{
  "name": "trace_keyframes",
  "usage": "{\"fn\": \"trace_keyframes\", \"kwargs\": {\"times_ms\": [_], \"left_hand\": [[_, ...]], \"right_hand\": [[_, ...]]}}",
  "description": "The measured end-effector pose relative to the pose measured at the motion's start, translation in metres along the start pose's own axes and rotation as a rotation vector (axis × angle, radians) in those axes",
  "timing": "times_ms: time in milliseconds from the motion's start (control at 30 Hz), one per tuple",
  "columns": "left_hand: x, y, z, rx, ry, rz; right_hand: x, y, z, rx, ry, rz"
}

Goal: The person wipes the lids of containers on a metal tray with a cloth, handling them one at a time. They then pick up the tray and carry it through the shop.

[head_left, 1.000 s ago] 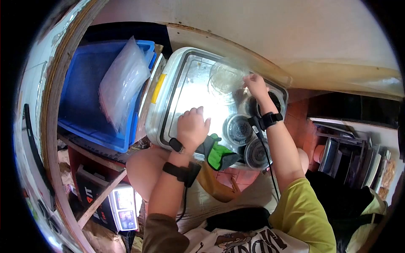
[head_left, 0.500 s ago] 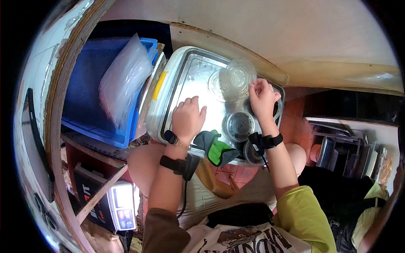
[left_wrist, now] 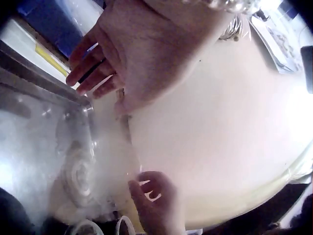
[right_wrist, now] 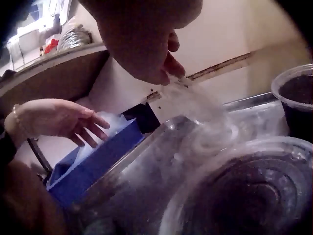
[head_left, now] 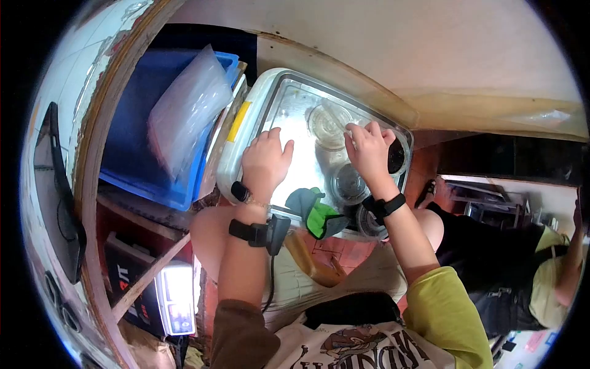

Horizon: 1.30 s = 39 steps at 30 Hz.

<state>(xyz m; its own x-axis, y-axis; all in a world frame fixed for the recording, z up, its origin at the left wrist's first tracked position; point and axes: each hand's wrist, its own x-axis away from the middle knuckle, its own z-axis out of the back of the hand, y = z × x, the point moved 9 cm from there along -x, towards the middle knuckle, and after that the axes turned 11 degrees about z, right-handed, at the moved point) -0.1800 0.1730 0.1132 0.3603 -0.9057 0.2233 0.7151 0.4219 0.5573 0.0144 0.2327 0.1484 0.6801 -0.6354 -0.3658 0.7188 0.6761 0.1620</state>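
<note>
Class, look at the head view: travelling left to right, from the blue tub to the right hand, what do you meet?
Blue plastic tub → yellow strip → left hand → green-and-grey cloth → right hand.

Shiny metal tray [head_left: 296,144] (glossy plastic lid [head_left: 327,131])

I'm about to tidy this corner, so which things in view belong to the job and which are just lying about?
Probably the job:
clear plastic piece, apparently a lid, pinched by the right hand
open dark-filled tub
round tubs
metal tray

Probably just lying about:
green-and-grey cloth
blue crate
clear plastic packet
</note>
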Motion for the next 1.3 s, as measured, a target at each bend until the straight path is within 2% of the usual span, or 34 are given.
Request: {"fn": "trace_keyframes", "kwargs": {"times_ms": [167,367,433,533,667,733,767,833,933,1000,1100,1133,1200,1267,1300], "left_hand": [[-0.001,-0.004,0.003,0.032,0.001,0.006],[-0.002,-0.003,0.007,0.030,-0.012,0.008],[-0.001,-0.003,0.010,0.040,0.013,-0.002],[0.000,-0.001,0.012,0.051,0.010,-0.006],[-0.006,-0.003,0.000,0.140,-0.019,-0.006],[-0.010,0.000,-0.016,0.318,-0.145,-0.020],[-0.012,0.000,-0.021,0.318,-0.146,-0.021],[-0.013,-0.007,-0.047,0.460,-0.366,0.171],[-0.017,-0.010,-0.058,0.521,-0.377,0.195],[-0.012,-0.008,-0.049,0.753,-0.392,0.246],[-0.016,-0.019,-0.046,0.836,-0.384,0.220],[-0.017,-0.021,-0.045,0.863,-0.420,0.211],[-0.016,-0.025,-0.037,0.887,-0.457,0.203],[-0.017,-0.031,-0.018,0.886,-0.414,0.204],[-0.013,-0.032,-0.010,0.945,-0.420,0.212]], "right_hand": [[0.002,-0.003,-0.003,0.034,-0.075,-0.004],[0.007,0.005,0.005,-0.003,0.072,0.041],[0.004,0.001,0.029,-0.033,0.150,-0.025],[0.012,0.008,0.024,-0.137,0.164,-0.117],[0.022,0.003,0.017,-0.152,0.169,-0.114],[0.024,-0.009,0.020,-0.130,0.174,-0.078],[0.026,-0.014,0.022,-0.151,0.177,-0.062],[0.027,-0.032,0.029,-0.148,0.160,-0.014],[0.027,-0.064,0.026,-0.110,0.008,0.057],[0.033,-0.085,0.029,-0.134,0.041,0.171],[0.042,-0.103,0.030,-0.192,0.048,0.199],[0.043,-0.109,0.030,-0.193,0.049,0.195],[0.047,-0.107,0.040,-0.312,0.170,0.044],[0.062,-0.114,0.024,-0.526,0.063,-0.016],[0.072,-0.122,0.012,-0.538,-0.051,-0.027]]}}
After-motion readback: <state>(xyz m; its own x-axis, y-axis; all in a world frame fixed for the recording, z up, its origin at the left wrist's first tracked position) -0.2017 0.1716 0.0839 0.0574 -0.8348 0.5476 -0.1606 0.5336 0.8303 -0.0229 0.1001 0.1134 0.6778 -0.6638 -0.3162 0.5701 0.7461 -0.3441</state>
